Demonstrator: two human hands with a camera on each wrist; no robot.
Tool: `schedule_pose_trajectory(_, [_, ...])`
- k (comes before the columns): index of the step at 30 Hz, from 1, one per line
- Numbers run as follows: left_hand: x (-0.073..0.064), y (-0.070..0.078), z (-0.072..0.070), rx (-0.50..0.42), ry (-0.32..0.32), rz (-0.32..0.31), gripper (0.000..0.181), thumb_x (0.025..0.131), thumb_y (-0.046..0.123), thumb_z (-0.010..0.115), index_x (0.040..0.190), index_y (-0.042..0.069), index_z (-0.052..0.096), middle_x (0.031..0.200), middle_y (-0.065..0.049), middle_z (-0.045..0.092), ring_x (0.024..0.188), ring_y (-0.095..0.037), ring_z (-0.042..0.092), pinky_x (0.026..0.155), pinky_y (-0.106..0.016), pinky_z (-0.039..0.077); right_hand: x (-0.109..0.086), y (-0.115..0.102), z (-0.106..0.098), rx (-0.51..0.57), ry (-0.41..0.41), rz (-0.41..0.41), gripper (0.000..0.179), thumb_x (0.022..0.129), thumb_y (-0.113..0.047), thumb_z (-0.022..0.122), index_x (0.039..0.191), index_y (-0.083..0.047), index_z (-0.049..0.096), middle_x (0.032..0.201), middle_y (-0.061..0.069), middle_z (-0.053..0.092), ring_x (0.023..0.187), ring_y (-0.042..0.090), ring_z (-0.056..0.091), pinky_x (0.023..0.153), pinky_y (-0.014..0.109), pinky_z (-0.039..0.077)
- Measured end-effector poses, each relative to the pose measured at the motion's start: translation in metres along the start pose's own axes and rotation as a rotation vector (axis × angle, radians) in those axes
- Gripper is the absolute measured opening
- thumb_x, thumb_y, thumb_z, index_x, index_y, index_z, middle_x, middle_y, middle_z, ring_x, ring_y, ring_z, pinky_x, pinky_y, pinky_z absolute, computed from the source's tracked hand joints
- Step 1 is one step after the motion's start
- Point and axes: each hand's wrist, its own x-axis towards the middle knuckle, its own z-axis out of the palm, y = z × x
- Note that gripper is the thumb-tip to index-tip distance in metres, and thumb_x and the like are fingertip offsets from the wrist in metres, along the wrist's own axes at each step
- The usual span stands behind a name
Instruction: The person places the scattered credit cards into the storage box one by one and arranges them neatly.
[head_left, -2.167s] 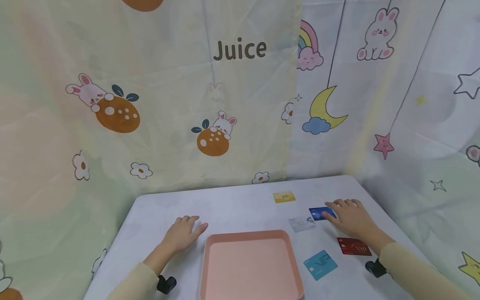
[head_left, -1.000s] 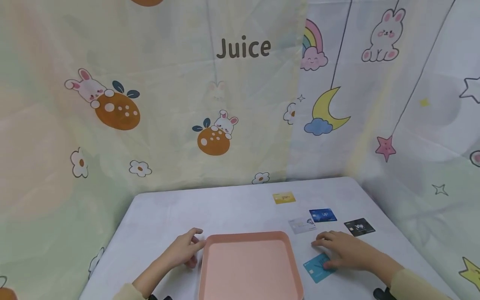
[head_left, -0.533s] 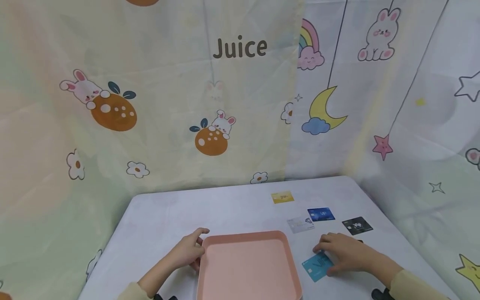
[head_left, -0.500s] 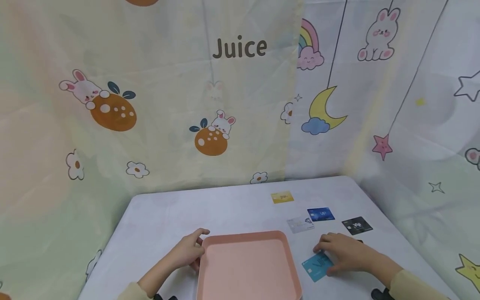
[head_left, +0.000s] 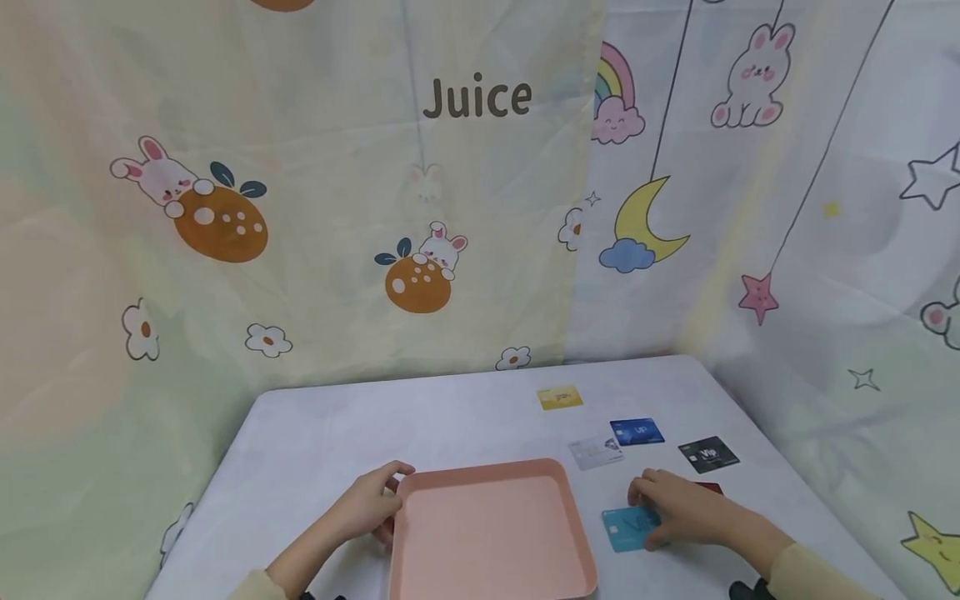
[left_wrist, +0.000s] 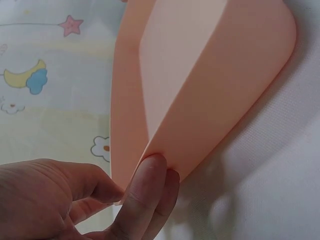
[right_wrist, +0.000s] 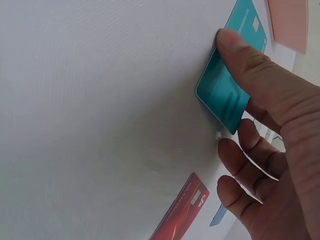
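Observation:
My left hand [head_left: 367,504] is at the far left corner of a pink tray [head_left: 487,533]. In the left wrist view, its thumb and fingers [left_wrist: 142,187] pinch the tray's wall at that corner. To the right of the tray, my right hand [head_left: 686,508] holds a teal VIP card [head_left: 624,529] by its edges. The right wrist view shows the thumb along one long edge of the teal card [right_wrist: 220,92], which is tilted off the cloth. A red card [right_wrist: 182,212] lies nearby, mostly covered by the right hand in the head view.
Beyond the right hand lie a black VIP card [head_left: 708,455], a blue card [head_left: 637,431], a silver card [head_left: 596,452] and a yellow card [head_left: 560,397]. A white cloth [head_left: 337,417] covers the table. Printed curtains [head_left: 315,208] hang behind and on both sides.
My right hand has come from over the black card down to the teal card, which has turned slightly. My left hand has moved to the tray's corner and taken hold there.

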Motion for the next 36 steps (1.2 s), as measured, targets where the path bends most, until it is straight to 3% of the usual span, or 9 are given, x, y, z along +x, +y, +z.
schedule_pose_trajectory(8, [-0.001, 0.002, 0.0, -0.021, -0.002, -0.008, 0.059, 0.087, -0.003, 0.055, 0.145, 0.0, 0.05, 0.117, -0.021, 0.061, 0.055, -0.024, 0.069, 0.048, -0.039, 0.059, 0.0, 0.002, 0.002, 0.055, 0.077, 0.035, 0.046, 0.068, -0.033, 0.096, 0.102, -0.026, 0.068, 0.097, -0.007, 0.057, 0.087, 0.012, 0.053, 0.081, 0.036, 0.055])
schedule_pose_trajectory(13, [-0.001, 0.002, 0.0, -0.031, -0.005, -0.006, 0.058, 0.088, -0.003, 0.054, 0.145, 0.0, 0.049, 0.119, -0.022, 0.061, 0.058, -0.027, 0.07, 0.049, -0.039, 0.059, 0.003, 0.002, 0.003, 0.164, 0.138, 0.115, 0.034, 0.074, -0.017, 0.092, 0.101, -0.023, 0.072, 0.093, -0.004, 0.061, 0.082, 0.014, 0.055, 0.074, 0.032, 0.053])
schedule_pose_trajectory(20, [-0.002, 0.004, -0.001, -0.013, -0.003, -0.011, 0.058, 0.088, -0.002, 0.054, 0.146, 0.0, 0.049, 0.118, -0.022, 0.062, 0.056, -0.024, 0.069, 0.048, -0.038, 0.059, 0.007, 0.003, 0.007, 0.312, 0.207, 0.207, 0.022, 0.081, -0.003, 0.082, 0.099, -0.014, 0.075, 0.094, -0.003, 0.07, 0.085, 0.014, 0.063, 0.079, 0.037, 0.059])
schedule_pose_trajectory(25, [-0.002, 0.004, -0.001, -0.011, -0.005, -0.021, 0.058, 0.088, -0.002, 0.054, 0.146, 0.0, 0.049, 0.118, -0.021, 0.062, 0.056, -0.024, 0.069, 0.048, -0.038, 0.059, 0.006, 0.006, 0.009, 0.379, 0.241, 0.233, 0.019, 0.081, -0.002, 0.08, 0.099, -0.008, 0.075, 0.094, 0.0, 0.071, 0.083, 0.016, 0.062, 0.075, 0.036, 0.059])
schedule_pose_trajectory(32, [-0.002, 0.003, 0.0, -0.019, -0.005, -0.015, 0.058, 0.088, -0.003, 0.053, 0.146, 0.0, 0.049, 0.119, -0.022, 0.061, 0.058, -0.026, 0.07, 0.049, -0.039, 0.059, 0.008, 0.011, 0.009, 0.488, 0.246, 0.273, 0.028, 0.083, -0.002, 0.079, 0.111, -0.002, 0.073, 0.098, 0.002, 0.072, 0.087, 0.017, 0.063, 0.078, 0.036, 0.059])
schedule_pose_trajectory(36, [-0.003, 0.004, 0.001, -0.022, -0.003, -0.019, 0.057, 0.09, -0.002, 0.052, 0.146, 0.0, 0.049, 0.12, -0.023, 0.061, 0.057, -0.025, 0.069, 0.049, -0.038, 0.059, 0.008, 0.012, 0.008, 0.584, 0.239, 0.336, 0.03, 0.085, -0.006, 0.078, 0.114, 0.0, 0.071, 0.099, 0.004, 0.072, 0.087, 0.017, 0.064, 0.077, 0.035, 0.059])
